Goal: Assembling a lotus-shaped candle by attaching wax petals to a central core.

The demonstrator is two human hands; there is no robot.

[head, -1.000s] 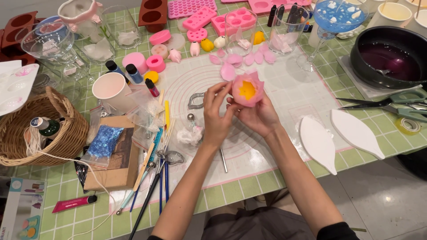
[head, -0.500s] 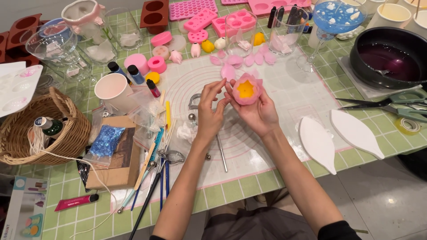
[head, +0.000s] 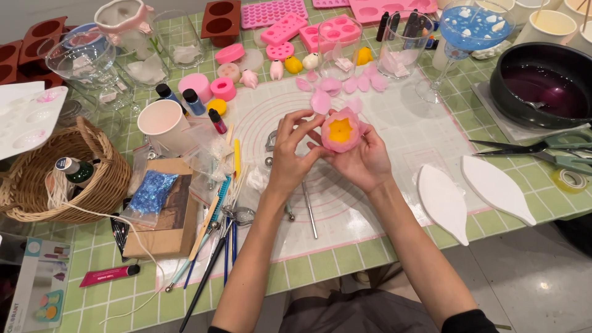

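Pink flower lifted slightly nearer the body since the earlier frame, left fingers now raised onto its petals.
The pink wax flower (head: 340,131) with its yellow centre sits cupped in the right hand (head: 364,161); the left hand (head: 290,154) pinches its rim, above the white silicone mat (head: 394,179), loose pink petals (head: 336,86) lying beyond.

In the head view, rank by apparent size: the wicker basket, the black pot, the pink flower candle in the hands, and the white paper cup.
1. wicker basket, though it sits nearer the camera
2. black pot, cut off at the frame edge, so unsure against the basket
3. white paper cup
4. pink flower candle, close to the cup in size
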